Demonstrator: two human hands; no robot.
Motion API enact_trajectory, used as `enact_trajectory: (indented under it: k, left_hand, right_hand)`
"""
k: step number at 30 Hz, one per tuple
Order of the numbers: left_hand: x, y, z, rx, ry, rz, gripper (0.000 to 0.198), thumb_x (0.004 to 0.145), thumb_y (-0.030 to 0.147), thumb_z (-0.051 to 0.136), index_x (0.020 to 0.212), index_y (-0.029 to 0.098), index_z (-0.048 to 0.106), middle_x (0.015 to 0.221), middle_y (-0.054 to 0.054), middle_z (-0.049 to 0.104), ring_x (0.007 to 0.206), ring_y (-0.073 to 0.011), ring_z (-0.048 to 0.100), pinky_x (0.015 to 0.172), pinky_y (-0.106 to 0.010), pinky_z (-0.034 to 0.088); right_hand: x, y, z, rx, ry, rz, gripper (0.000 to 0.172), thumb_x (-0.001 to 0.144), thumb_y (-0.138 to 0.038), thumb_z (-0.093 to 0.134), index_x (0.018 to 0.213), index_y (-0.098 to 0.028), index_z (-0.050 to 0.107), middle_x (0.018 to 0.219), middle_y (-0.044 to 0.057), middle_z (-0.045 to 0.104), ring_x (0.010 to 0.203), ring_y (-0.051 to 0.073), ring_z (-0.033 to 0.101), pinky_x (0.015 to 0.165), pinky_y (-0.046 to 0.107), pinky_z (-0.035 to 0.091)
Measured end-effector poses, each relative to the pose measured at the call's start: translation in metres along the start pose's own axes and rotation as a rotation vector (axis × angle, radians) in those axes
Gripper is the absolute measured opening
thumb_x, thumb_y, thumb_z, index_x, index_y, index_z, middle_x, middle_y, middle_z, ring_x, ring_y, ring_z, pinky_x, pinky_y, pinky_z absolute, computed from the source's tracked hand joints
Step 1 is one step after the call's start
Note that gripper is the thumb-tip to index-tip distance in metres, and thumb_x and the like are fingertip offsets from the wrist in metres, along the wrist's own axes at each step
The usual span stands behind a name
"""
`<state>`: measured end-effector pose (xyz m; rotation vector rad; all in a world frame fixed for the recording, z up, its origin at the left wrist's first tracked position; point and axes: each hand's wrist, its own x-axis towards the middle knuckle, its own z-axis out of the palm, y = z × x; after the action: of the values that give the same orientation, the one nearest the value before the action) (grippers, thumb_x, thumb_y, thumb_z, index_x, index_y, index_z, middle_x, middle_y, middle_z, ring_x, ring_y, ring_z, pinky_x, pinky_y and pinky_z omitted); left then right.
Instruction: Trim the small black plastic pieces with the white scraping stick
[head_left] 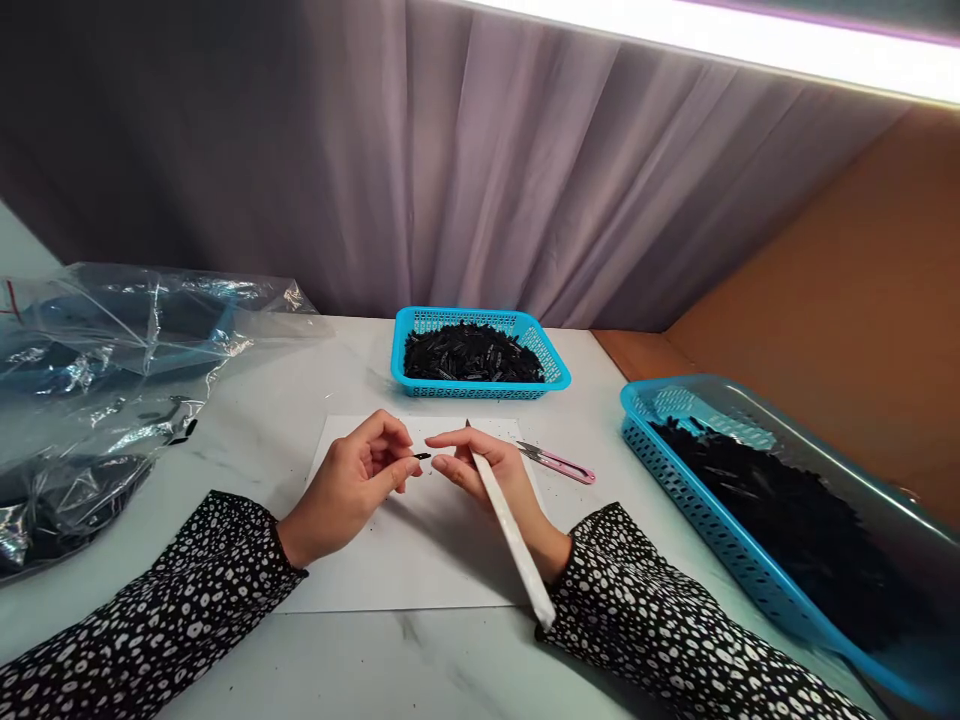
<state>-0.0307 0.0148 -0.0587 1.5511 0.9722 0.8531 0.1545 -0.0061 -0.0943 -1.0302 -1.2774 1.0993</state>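
Note:
Between thumb and forefinger, my left hand (356, 478) pinches a small black piece (422, 456), its tip pointing right. Facing it is my right hand (491, 470), closed around a long white-handled tool (514, 535) with a thin dark pointed tip showing above the fingers. The handle slants down across the wrist toward the sleeve. My right thumb and forefinger are a little apart, close to the black piece. Both hands hover over a white sheet of paper (360, 585), which carries small dark crumbs. Pink-handled thread snips (559, 463) rest just right of the paper.
Behind the paper stands a blue basket (484, 388) heaped with small black pieces. A larger blue basket (690, 490) of black pieces is at the right. Clear plastic bags (150, 350) lie at the left. A bright light strip (750, 45) hangs overhead.

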Motion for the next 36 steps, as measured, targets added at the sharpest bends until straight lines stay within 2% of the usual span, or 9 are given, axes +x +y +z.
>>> enact_trajectory:
  k: [4,13,15,19,23,27,29,33,36]
  left_hand:
    - [0.001,-0.003,0.000,-0.051,-0.019,0.031,0.013,0.086,0.024,0.069,0.089,0.021,0.058,0.077,0.002,0.068,0.073,-0.0132,0.065,0.065,-0.025,0.052]
    - [0.009,-0.008,-0.003,-0.170,0.150,-0.023,0.020,0.077,0.029,0.079,0.086,0.018,0.066,0.082,-0.003,0.078,0.052,-0.0100,0.060,0.046,-0.022,0.044]
    - [0.010,-0.007,-0.003,-0.154,0.152,-0.027,0.017,0.078,0.030,0.079,0.087,0.018,0.070,0.079,-0.002,0.077,0.058,-0.0115,0.064,0.053,-0.023,0.050]
    - [0.010,-0.007,-0.003,-0.160,0.127,-0.072,0.019,0.077,0.029,0.078,0.092,0.017,0.076,0.072,-0.002,0.076,0.072,-0.0159,0.071,0.072,-0.028,0.058]
    - [0.009,-0.008,-0.003,-0.163,0.110,-0.073,0.023,0.080,0.033,0.078,0.096,0.018,0.075,0.069,0.000,0.075,0.066,-0.0146,0.070,0.068,-0.026,0.057]
    - [0.008,-0.005,-0.002,-0.155,0.111,-0.040,0.022,0.079,0.033,0.081,0.089,0.017,0.070,0.064,0.000,0.073,0.059,-0.0130,0.067,0.060,-0.024,0.056]
    - [0.007,-0.003,-0.001,-0.162,0.123,-0.024,0.023,0.077,0.033,0.083,0.084,0.018,0.066,0.062,0.001,0.072,0.056,-0.0129,0.067,0.057,-0.024,0.055]
    - [0.006,-0.003,0.000,-0.160,0.132,-0.006,0.024,0.077,0.031,0.083,0.078,0.018,0.062,0.060,0.002,0.071,0.054,-0.0121,0.066,0.052,-0.022,0.054]
    - [0.005,-0.003,0.000,-0.145,0.120,0.011,0.022,0.080,0.029,0.080,0.077,0.018,0.062,0.061,0.002,0.070,0.054,-0.0119,0.066,0.053,-0.022,0.053]
  right_hand:
    - [-0.001,0.002,-0.001,-0.079,-0.005,-0.049,0.012,0.082,-0.031,0.072,0.086,-0.023,0.080,0.064,-0.001,0.062,0.057,0.014,0.045,0.058,0.029,0.037]
    - [0.001,0.007,-0.001,-0.042,0.067,-0.043,0.015,0.081,-0.036,0.073,0.083,-0.022,0.078,0.065,0.000,0.062,0.062,0.016,0.050,0.062,0.030,0.041]
    - [0.000,0.007,0.000,-0.016,0.066,-0.024,0.017,0.082,-0.038,0.073,0.082,-0.022,0.076,0.064,-0.001,0.058,0.060,0.015,0.047,0.060,0.029,0.038]
    - [-0.001,0.005,0.001,0.061,0.049,0.047,0.027,0.084,-0.047,0.071,0.076,-0.021,0.068,0.055,-0.006,0.041,0.054,0.012,0.033,0.054,0.028,0.028]
    - [-0.001,0.002,0.001,0.109,0.041,0.080,0.034,0.082,-0.052,0.072,0.072,-0.021,0.062,0.053,-0.008,0.033,0.051,0.011,0.026,0.050,0.028,0.021]
    - [-0.002,0.000,0.002,0.137,0.041,0.102,0.034,0.081,-0.051,0.073,0.071,-0.021,0.060,0.052,-0.009,0.032,0.050,0.010,0.024,0.048,0.027,0.018]
    - [-0.002,-0.001,0.002,0.230,0.038,0.142,0.032,0.082,-0.047,0.071,0.070,-0.021,0.056,0.051,-0.009,0.033,0.048,0.009,0.023,0.046,0.025,0.017]
    - [-0.002,-0.005,0.002,0.514,0.001,0.232,0.024,0.085,-0.041,0.058,0.073,-0.023,0.049,0.055,-0.006,0.049,0.043,0.008,0.024,0.041,0.024,0.012]
    - [-0.002,-0.007,0.001,0.492,-0.035,0.241,0.026,0.087,-0.043,0.060,0.074,-0.021,0.054,0.058,-0.005,0.051,0.043,0.007,0.023,0.042,0.024,0.011]
